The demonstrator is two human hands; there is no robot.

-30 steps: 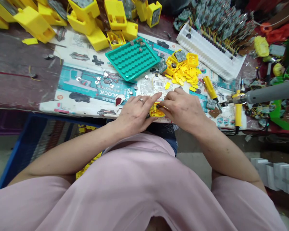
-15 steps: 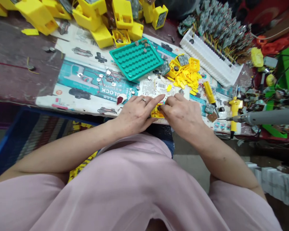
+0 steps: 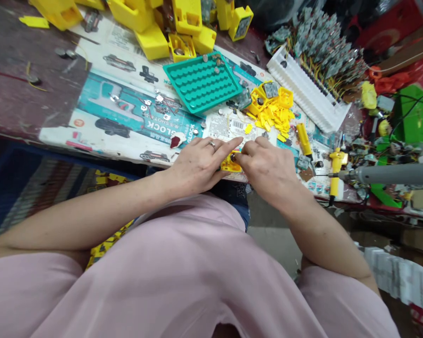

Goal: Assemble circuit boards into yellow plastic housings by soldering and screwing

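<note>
A small yellow plastic housing lies at the table's front edge between my hands, with a dark round part inside it. My left hand grips its left side, thumb below and index finger stretched along the far side. My right hand is closed at its right side, fingertips pressed onto the round part; what they pinch is partly hidden. Just beyond are a pile of small yellow plastic pieces and a teal ridged tray with a few small round metal parts on it.
A white foam rack holds many wired grey parts at the back right. A yellow-handled tool and a grey electric screwdriver are at the right. Large yellow housings are heaped at the back. A blue crate stands below left.
The view has shifted slightly. Both hands stay on the yellow housing in nearly the same pose, and no object has visibly been moved.
</note>
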